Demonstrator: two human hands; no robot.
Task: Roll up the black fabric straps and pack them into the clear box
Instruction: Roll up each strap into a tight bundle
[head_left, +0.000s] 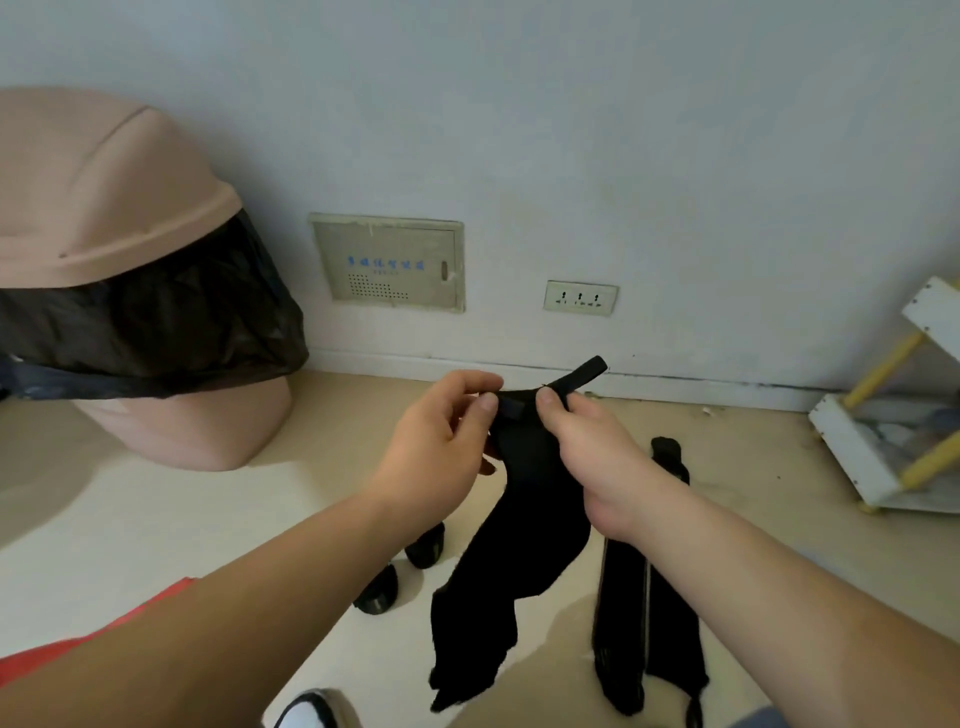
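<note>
A long black fabric strap (519, 561) hangs in the air between my hands, its lower end reaching down toward the floor. My left hand (441, 441) pinches the strap's top edge with thumb and fingers. My right hand (592, 447) pinches it just to the right, where a narrow black tab (584, 375) sticks up and away. Two more black straps (644, 613) lie flat on the floor under my right forearm. Two small rolled black straps (400, 571) stand on the floor by my left forearm. No clear box is in view.
A tan swing-lid bin (104, 208) lined with a black bag stands at the left against the wall. A white rack with yellow rods (893, 441) stands at the right. A wall panel (389, 262) and a socket (579, 298) sit low on the wall. A shoe (311, 709) shows at the bottom.
</note>
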